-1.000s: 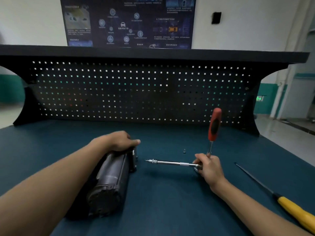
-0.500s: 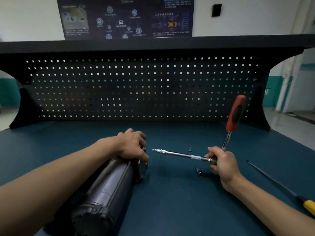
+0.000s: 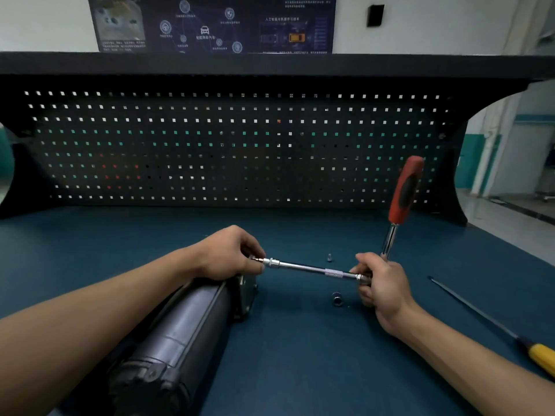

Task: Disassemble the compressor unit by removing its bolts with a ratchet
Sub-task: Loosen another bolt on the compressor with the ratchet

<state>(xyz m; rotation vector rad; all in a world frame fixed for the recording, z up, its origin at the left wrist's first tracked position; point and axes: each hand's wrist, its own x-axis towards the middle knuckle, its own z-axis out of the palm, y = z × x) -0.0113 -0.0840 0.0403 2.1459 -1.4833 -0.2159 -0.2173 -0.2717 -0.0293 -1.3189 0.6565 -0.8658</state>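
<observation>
The dark grey compressor unit (image 3: 174, 334) lies on the blue bench (image 3: 300, 370), its long body running from lower left toward the centre. My right hand (image 3: 381, 283) grips the head of the ratchet (image 3: 402, 196), whose red handle stands up and leans right. A chrome extension bar (image 3: 303, 268) runs left from the ratchet head. My left hand (image 3: 231, 253) hovers over the compressor's far end and pinches the bar's tip. A small loose bolt (image 3: 329, 257) and a socket (image 3: 337, 298) sit on the bench near my right hand.
A long screwdriver (image 3: 492, 325) with a yellow handle lies at the right. A black pegboard (image 3: 234, 145) with a shelf above closes off the back of the bench.
My left hand left the compressor's end and took the tip of the extension bar. The ratchet swung closer to the compressor, and the view moved in.
</observation>
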